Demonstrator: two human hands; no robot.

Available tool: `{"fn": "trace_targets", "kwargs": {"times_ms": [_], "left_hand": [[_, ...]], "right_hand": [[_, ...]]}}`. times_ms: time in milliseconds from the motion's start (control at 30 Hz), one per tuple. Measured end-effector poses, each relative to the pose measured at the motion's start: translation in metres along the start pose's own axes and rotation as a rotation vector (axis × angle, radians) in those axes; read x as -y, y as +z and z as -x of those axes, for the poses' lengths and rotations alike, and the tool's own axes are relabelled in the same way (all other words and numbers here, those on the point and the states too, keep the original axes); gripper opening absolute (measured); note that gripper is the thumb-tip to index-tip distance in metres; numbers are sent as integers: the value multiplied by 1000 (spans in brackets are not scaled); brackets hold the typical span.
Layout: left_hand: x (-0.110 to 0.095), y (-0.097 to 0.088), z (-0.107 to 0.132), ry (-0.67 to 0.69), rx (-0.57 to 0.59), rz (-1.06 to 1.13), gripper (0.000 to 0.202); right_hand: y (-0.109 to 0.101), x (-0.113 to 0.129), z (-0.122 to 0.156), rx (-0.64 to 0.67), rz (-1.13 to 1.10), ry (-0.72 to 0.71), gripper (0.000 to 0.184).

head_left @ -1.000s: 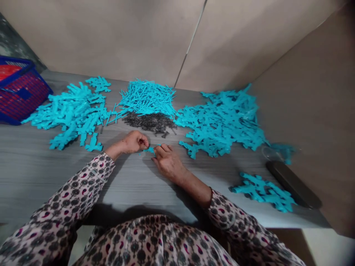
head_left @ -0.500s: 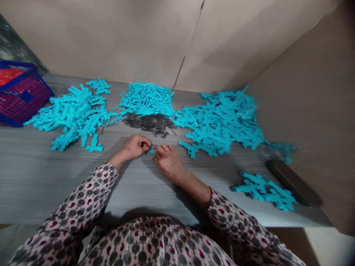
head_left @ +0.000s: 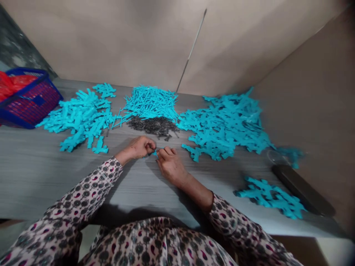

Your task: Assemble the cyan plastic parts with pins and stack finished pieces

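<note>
My left hand [head_left: 141, 146] and my right hand [head_left: 171, 165] meet at the middle of the grey table [head_left: 41, 173]. Both have their fingers pinched on a small blue plastic piece [head_left: 155, 152] held between them; most of it is hidden by the fingers. Just behind the hands lies a heap of small dark metal pins [head_left: 154, 125], and behind that a pile of thin blue sticks [head_left: 151, 101].
Flat blue plastic parts lie in a pile at the left [head_left: 83, 118], a bigger pile at the right [head_left: 227, 125] and a small group near the right front edge [head_left: 269, 195]. A blue basket [head_left: 26, 98] stands far left. A dark oblong case [head_left: 302, 190] lies by the right wall.
My left hand has closed in on my right, so the blue piece shows less between the fingers. The view has shifted a little; the piles have not moved.
</note>
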State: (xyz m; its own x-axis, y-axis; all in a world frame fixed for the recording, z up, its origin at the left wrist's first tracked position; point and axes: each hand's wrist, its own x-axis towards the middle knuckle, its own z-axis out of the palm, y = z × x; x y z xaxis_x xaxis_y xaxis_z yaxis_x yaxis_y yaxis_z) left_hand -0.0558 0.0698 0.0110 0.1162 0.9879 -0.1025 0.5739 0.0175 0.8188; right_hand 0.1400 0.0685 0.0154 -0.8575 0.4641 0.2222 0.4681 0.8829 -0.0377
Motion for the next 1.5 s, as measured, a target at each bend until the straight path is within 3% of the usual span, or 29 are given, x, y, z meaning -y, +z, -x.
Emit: {"fn": "trace_targets", "kwargs": {"times_ms": [67, 133, 233, 300, 367, 433, 500, 633, 800, 1000, 1133, 1200, 1333, 1500], "left_hand": [[-8, -4, 9, -3, -75, -52, 13], [-13, -19, 24, 41, -222, -117, 16], [-8, -60, 58, 39, -440, -308, 15], [4, -92, 85, -53, -547, -500, 18], [18, -117, 111, -156, -559, -652, 23], [30, -129, 133, -259, -472, -672, 27], [37, -130, 147, -300, -434, -686, 37], [40, -116, 155, -255, -365, -757, 51], [37, -94, 143, -137, -333, -776, 47], [15, -60, 129, -62, -253, -579, 35], [11, -65, 129, 69, -268, -643, 45], [17, -73, 130, 136, -203, -697, 53], [35, -82, 129, 141, -126, -683, 55], [40, -80, 128, 84, -244, -551, 38]], "right_hand": [[1, 1, 0, -22, 9, 15, 12], [3, 2, 0, -46, 40, 37, 11], [5, 4, 0, -77, 87, 55, 11], [6, 4, 1, -88, 93, 52, 12], [6, 4, 1, -86, 84, 50, 14], [5, 4, 2, -72, 72, 58, 16], [3, 4, 2, -55, 62, 75, 18], [-3, 6, 1, -26, 42, 97, 26], [-3, 7, 1, -36, 10, 120, 30], [-8, -2, 8, -188, -78, 143, 26], [-10, -16, 15, -328, -155, 191, 24], [-9, -23, 17, -393, -190, 216, 23], [-5, -34, 17, -501, -226, 237, 22], [-4, -43, 16, -576, -304, 268, 19]]}}
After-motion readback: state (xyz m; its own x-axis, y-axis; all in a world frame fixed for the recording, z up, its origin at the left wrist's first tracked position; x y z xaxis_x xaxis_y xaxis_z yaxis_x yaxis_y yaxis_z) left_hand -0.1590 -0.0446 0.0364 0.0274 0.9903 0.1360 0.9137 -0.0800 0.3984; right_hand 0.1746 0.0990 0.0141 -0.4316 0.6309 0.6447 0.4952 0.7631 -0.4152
